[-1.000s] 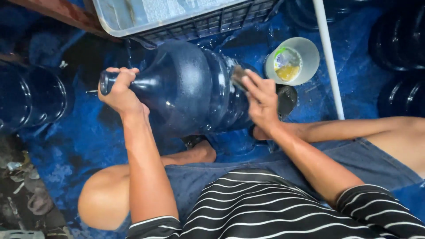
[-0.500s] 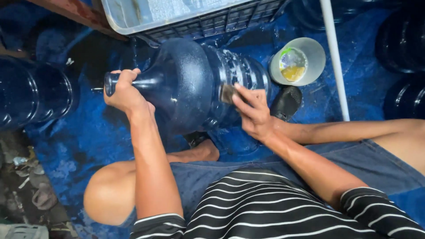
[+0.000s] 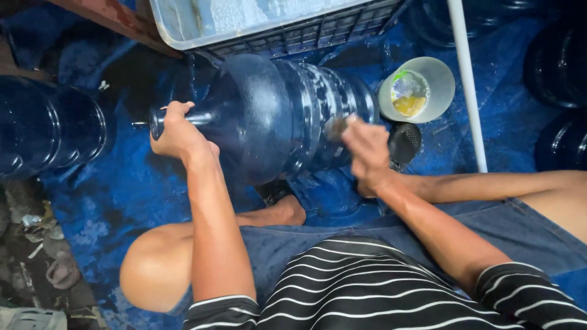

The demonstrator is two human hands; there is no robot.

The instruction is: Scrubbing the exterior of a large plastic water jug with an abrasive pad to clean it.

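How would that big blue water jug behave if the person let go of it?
The blue jug lies on its side and is round, so it would probably roll. It looks wet, so likely slippery. It seems empty, so fairly light for its bulk; the left hand steadies it by the neck alone.

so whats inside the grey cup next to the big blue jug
The round grey plastic cup holds something yellow with a green-and-white scrap on top, likely a sponge. Whatever sits beneath them is covered.
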